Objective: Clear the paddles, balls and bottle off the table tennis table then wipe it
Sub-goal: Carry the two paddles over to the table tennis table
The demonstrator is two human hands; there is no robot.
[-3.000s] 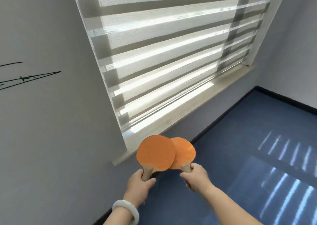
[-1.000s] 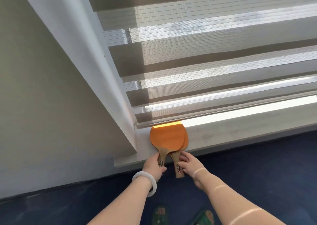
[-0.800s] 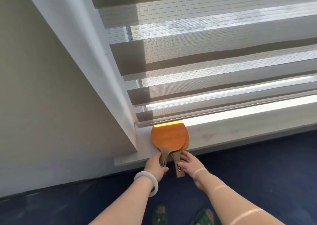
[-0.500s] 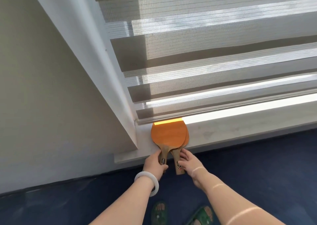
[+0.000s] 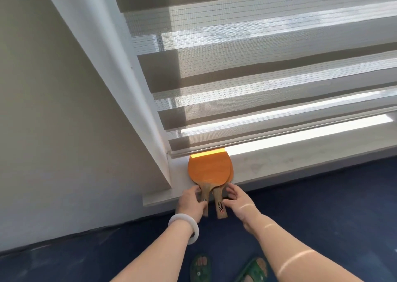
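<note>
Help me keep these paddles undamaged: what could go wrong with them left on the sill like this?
1. Both grips jut past the front edge of the windowsill, so a bump could lever the paddles onto the floor.
2. The top paddle lies loose on the lower paddle; it may slide as the left hand, thumb across its grip, lets go.
3. The blades' far edge sits in sunlight under the blind; the rubber might suffer.
</note>
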